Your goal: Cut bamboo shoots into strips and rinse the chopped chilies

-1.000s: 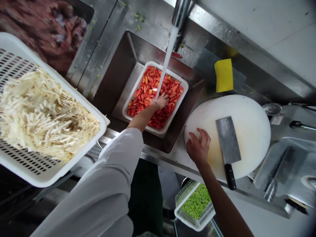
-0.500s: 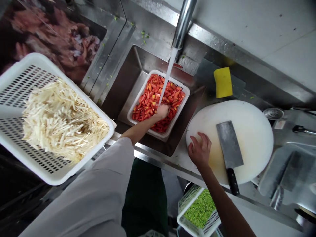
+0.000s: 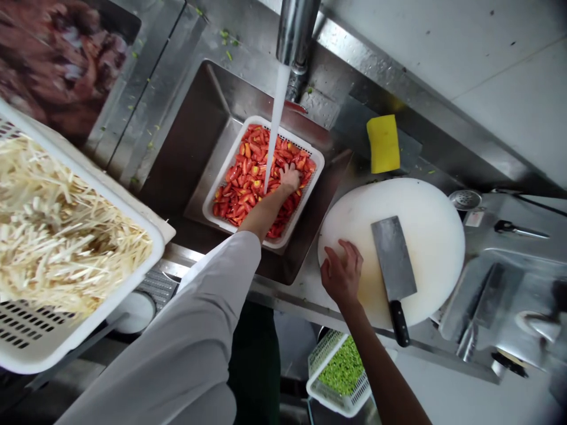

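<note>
My left hand [image 3: 290,177] lies with fingers spread on the cut red pepper pieces [image 3: 248,198], some of them yellowish inside. They fill a white perforated basket [image 3: 318,158] standing in the metal sink [image 3: 177,159]. A stream of water falls from the faucet [image 3: 296,32] onto the pieces, just left of that hand. Over the left side of the round white cutting board [image 3: 438,236] is my right hand [image 3: 343,268], its fingers apart and slightly bent, with nothing in them. To its right a cleaver [image 3: 394,257] with a black handle lies flat on the board.
At the left, a large white basket [image 3: 133,203] holds pale shredded strips. Raw meat [image 3: 66,65] fills the upper-left basin. A yellow sponge [image 3: 383,143] lies behind the board. Below the counter stands a basket of chopped greens [image 3: 342,369]. Metal utensils and a tray [image 3: 460,295] are at right.
My left hand has shifted right across the peppers, out of the water stream, and its fingers have spread. My right hand stays over the board. The view has shifted.
</note>
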A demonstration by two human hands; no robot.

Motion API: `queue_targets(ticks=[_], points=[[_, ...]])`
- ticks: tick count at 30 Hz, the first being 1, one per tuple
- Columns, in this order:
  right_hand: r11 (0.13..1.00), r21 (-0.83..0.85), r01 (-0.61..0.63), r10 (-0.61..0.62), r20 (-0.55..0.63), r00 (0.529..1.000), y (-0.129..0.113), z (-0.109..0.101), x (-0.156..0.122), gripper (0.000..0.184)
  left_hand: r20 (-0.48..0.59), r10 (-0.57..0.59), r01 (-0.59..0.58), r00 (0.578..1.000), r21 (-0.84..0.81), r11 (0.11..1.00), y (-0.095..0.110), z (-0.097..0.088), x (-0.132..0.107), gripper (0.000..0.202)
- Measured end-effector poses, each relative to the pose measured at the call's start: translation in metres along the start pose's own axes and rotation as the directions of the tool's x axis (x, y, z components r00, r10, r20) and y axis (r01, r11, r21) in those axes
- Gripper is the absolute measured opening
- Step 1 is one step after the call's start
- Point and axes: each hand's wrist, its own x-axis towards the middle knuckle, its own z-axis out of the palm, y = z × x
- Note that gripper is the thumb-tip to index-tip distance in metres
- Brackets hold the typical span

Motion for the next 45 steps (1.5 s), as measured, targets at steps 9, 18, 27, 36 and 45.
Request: queue_targets(ticks=[9,18,27,36,45], points=[[1.0,-0.008,-0.003,0.003,-0.001,1.0,0.0,0.0,-0.001,0.042,-0.015,-0.112,0.112,0.994,-0.017,0.994,0.014,0.008,-0.01,0.037],[1.0,0.005,0.005,-0.005,0.0,1.0,0.002,0.001,-0.001,0.042,0.138,0.091,-0.098,0.986,0.045,0.994,-0.01,-0.003,-0.021,0.03],[1.0,-0.019,0.005,-0.004,0.003,1.0,0.002,0.0,0.0,0.037,0.022,0.004,-0.005,1.0,0.038,0.999,0.0,0.009,-0.021,0.032],[1.0,-0.019,0.014,-0.014,-0.002,1.0,0.003,0.001,0.0,0.041,-0.01,0.009,-0.007,1.0,0.124,0.992,0.006,0.021,-0.012,0.05],[1.0,0.003,0.002,-0.002,-0.009,1.0,0.003,0.003,-0.001,0.037,0.033,0.234,-0.236,0.972,0.185,0.954,-0.054,0.012,-0.056,0.052]])
